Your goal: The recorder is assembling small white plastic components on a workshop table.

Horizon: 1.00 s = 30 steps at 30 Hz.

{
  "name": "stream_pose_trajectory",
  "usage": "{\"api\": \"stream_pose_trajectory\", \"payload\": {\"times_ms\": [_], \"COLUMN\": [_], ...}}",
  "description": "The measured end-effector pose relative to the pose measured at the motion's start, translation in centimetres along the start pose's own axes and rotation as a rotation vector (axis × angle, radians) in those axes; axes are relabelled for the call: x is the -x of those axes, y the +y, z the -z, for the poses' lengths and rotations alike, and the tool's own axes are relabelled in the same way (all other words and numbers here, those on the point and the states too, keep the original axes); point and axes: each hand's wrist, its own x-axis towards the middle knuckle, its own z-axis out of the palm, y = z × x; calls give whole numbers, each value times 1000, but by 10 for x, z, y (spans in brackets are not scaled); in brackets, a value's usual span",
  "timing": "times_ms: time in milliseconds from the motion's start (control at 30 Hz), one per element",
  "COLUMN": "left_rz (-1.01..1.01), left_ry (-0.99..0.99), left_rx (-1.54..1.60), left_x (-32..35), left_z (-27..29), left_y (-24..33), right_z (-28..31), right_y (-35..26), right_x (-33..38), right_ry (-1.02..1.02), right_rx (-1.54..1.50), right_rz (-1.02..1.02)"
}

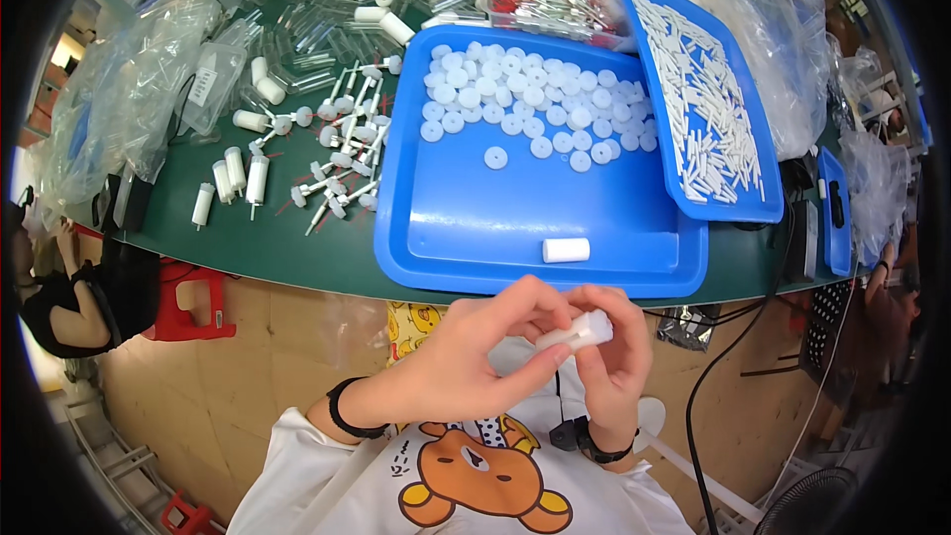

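Observation:
In front of my chest, just off the tray's near edge, both hands meet on a small white cylinder with a translucent, disc-like end [589, 328]. My left hand [492, 345] pinches the white body between thumb and fingers. The fingers of my right hand [616, 345] curl around the translucent end. Another white cylinder [567, 251] lies on its side in the large blue tray [446, 258], close to its front rim. Many translucent discs with centre holes [495, 158] are spread over the back of that tray.
A smaller blue tray of thin white tubes [693, 109] rests tilted over the large tray's right side. White-stemmed parts [342, 154] and white cylinders [235, 168] lie on the green table [297, 258] at left. Behind are clear tubes [307, 40], a box of red-and-white pieces [550, 5] and plastic bags [114, 89].

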Motion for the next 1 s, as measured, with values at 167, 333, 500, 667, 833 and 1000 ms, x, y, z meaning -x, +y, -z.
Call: {"api": "stream_pose_trajectory", "payload": {"times_ms": [167,333,500,667,833,1000], "left_rz": [-60,-106,-398,-470,-555,-589], "left_ry": [-43,137,588,648,645,643], "left_rx": [-111,-125,-493,-623,-697,-768], "left_x": [3,13,26,34,27,26], "left_z": [9,27,68,90,95,95], "left_y": [4,-5,-23,-41,-47,-51], "right_z": [2,-4,-16,-53,-144,-207], "right_y": [3,-11,-69,-102,-51,27], "right_x": [0,-21,-84,-162,-273,-343], "right_ry": [-104,-163,-372,-1006,-1197,-895], "right_rx": [14,118,804,1383,1448,1539], "right_rz": [-3,6,155,57,104,642]}}
